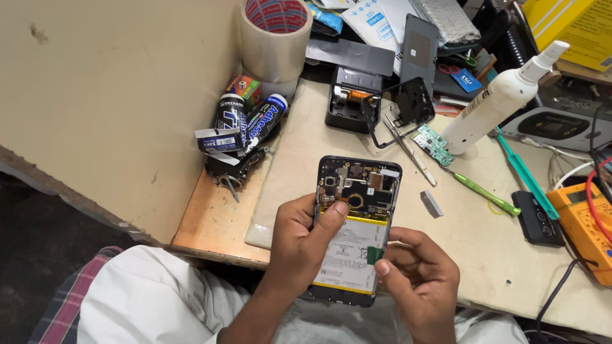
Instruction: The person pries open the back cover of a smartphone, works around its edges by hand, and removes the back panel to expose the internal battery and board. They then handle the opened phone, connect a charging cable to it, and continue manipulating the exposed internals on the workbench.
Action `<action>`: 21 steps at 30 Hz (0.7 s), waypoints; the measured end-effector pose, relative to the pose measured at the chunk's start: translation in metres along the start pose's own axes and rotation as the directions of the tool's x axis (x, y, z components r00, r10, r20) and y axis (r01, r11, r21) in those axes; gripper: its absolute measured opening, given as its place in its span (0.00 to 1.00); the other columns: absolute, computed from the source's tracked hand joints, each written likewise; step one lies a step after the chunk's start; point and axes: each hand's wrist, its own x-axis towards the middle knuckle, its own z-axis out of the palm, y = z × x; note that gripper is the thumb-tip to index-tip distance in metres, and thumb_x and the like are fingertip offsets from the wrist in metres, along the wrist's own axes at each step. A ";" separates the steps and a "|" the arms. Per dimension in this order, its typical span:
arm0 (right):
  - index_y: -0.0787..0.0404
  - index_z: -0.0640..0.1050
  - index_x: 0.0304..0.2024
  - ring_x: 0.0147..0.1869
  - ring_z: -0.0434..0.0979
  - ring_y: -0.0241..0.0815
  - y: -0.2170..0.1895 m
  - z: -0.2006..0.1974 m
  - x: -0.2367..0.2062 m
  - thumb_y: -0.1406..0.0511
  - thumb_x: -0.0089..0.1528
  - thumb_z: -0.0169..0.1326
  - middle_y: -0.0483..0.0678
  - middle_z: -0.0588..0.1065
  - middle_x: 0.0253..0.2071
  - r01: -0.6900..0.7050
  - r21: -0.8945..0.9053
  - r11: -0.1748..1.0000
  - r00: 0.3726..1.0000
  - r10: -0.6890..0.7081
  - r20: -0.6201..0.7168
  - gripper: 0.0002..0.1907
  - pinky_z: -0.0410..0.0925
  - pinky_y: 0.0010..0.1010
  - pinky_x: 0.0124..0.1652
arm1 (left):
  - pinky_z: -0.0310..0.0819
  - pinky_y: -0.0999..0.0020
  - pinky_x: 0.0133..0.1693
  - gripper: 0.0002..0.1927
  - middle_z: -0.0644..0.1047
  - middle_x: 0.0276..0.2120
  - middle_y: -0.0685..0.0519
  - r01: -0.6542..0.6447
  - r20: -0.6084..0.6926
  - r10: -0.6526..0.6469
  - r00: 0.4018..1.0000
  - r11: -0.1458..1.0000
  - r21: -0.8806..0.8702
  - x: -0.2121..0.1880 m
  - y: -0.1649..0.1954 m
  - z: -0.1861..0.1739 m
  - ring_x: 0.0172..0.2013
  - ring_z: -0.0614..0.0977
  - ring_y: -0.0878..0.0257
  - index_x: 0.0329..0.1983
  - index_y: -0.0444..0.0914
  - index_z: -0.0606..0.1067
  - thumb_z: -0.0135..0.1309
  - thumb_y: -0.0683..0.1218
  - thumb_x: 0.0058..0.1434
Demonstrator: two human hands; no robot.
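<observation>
Over the near edge of the beige work mat (299, 153), an opened black smartphone with its back cover off (354, 229) is held up between both hands, circuit board at the far end and a white, yellow-bordered battery filling the lower half. The left hand (299, 245) wraps around the phone's left edge, fingers closed behind it and the thumb pressed across onto the top of the battery. The right hand (421, 274) supports the phone's right lower edge, thumb and forefinger pinched on a small green pull tab (375, 255) at the battery's right side.

The phone looks light and stiff, but the exposed board and thin battery seem fragile; the frame edges look like the safe places to hold, not the components.

Beyond the phone on the mat lie metal tweezers (408, 150), a small green circuit board (435, 144) and a green-handled screwdriver (484, 193). To the phone's right rear a white spray bottle (497, 102) lies tilted; farther right sits an orange multimeter (583, 226). Left of the phone, off the mat, are black adhesive tubes (245, 121), with a large roll of clear tape (274, 38) behind them.
</observation>
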 end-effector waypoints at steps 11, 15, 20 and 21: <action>0.76 0.73 0.55 0.39 0.85 0.42 0.002 0.000 -0.001 0.78 0.59 0.54 0.61 0.83 0.37 0.033 -0.020 0.999 0.999 -0.033 -0.011 0.20 0.78 0.30 0.38 | 0.75 0.74 0.28 0.13 0.82 0.29 0.51 -0.003 0.027 0.006 1.000 0.991 -0.134 -0.002 0.000 0.001 0.26 0.80 0.72 0.39 0.29 0.79 0.50 0.45 0.70; 0.76 0.73 0.54 0.40 0.85 0.41 0.000 0.002 -0.002 0.78 0.59 0.54 0.61 0.83 0.38 0.020 -0.040 0.999 1.000 -0.021 -0.019 0.20 0.78 0.29 0.40 | 0.74 0.75 0.29 0.14 0.81 0.28 0.52 -0.040 0.011 0.042 0.999 0.990 -0.133 -0.004 -0.005 -0.001 0.26 0.79 0.73 0.38 0.30 0.78 0.48 0.45 0.71; 0.77 0.72 0.55 0.39 0.84 0.41 -0.004 0.003 -0.002 0.77 0.60 0.53 0.62 0.83 0.37 -0.009 -0.008 1.000 1.000 0.009 -0.007 0.20 0.77 0.29 0.39 | 0.63 0.76 0.22 0.19 0.76 0.19 0.55 -0.110 -0.061 0.124 0.990 0.974 0.199 -0.005 -0.008 -0.002 0.20 0.70 0.75 0.27 0.31 0.76 0.50 0.46 0.72; 0.77 0.72 0.55 0.39 0.84 0.41 -0.004 0.003 -0.001 0.77 0.60 0.52 0.62 0.83 0.37 -0.026 0.021 0.999 1.000 0.026 0.011 0.20 0.77 0.29 0.39 | 0.63 0.76 0.22 0.19 0.76 0.19 0.56 -0.106 -0.068 0.121 0.990 0.976 0.190 -0.004 -0.007 -0.002 0.21 0.71 0.75 0.26 0.32 0.76 0.50 0.47 0.72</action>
